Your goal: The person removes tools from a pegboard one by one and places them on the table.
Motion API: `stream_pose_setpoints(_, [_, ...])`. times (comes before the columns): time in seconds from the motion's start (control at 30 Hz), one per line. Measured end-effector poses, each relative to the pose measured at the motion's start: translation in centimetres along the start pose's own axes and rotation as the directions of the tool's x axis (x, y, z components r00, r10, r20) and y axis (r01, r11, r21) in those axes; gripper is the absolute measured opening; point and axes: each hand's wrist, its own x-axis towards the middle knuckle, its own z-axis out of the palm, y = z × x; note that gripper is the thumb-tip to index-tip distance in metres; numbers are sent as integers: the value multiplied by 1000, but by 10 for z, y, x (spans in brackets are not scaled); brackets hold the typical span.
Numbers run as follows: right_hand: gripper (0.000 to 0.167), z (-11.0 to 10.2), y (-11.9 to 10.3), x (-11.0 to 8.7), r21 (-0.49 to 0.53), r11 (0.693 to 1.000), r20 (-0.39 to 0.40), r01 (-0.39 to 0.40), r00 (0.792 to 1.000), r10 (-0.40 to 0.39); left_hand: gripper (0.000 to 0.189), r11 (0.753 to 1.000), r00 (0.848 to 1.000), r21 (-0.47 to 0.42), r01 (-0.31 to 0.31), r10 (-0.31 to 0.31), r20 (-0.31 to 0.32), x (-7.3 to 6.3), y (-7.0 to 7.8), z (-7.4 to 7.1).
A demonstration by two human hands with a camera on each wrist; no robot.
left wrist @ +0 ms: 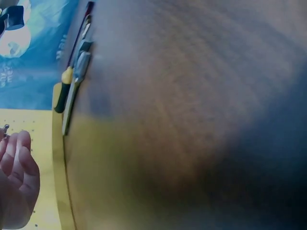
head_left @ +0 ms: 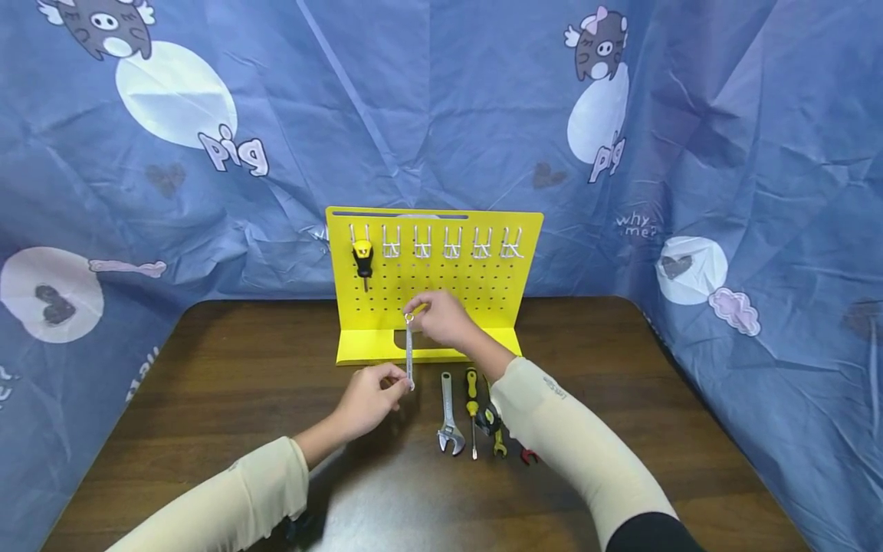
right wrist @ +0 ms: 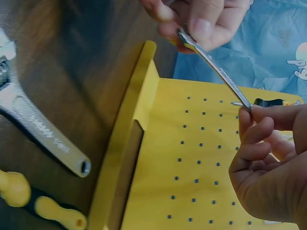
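Observation:
A slim silver wrench (head_left: 410,353) stands roughly upright between both hands, in front of the yellow pegboard (head_left: 434,299). My right hand (head_left: 439,318) pinches its upper end, where a ring shows. Lower down, my left hand (head_left: 372,399) holds the other end between thumb and fingers. The right wrist view has the wrench (right wrist: 218,69) slanting from the left fingers at the top to the right thumb and fingers at lower right. At the left edge of the left wrist view are the left hand (left wrist: 19,187) and a small metal tip.
A yellow-black screwdriver (head_left: 362,259) hangs on the leftmost hook, beside several other metal hooks (head_left: 451,244). On the wooden table (head_left: 262,360) before the board lie an adjustable wrench (head_left: 448,418), a screwdriver (head_left: 472,399), a yellow wrench (head_left: 500,443) and a red-ended tool (head_left: 528,455), partly hidden by the right sleeve.

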Motion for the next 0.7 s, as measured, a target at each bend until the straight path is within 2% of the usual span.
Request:
stream_pose_setpoints(0.13, [15, 4, 12, -2, 50, 997, 49, -56, 997, 53, 8, 1000, 998, 27, 14, -16, 66, -4, -4, 7])
stream_pose_setpoints(0.27, [14, 11, 26, -3, 5, 998, 70, -70, 995, 69, 10, 999, 988, 45, 16, -23, 153, -8, -7, 12])
stream_pose_setpoints(0.4, [16, 17, 38, -5, -40, 996, 95, -81, 992, 84, 11, 997, 972, 69, 44, -59, 226, -12, -9, 16])
stream_pose_setpoints(0.53, [18, 21, 46, -9, -54, 993, 114, -109, 987, 115, 15, 993, 962, 95, 68, -91, 256, -16, -11, 20])
stream_pose_setpoints(0.7, [14, 28, 56, -11, -86, 985, 109, -152, 981, 161, 20, 989, 961, 136, 63, -97, 259, -21, -14, 24])
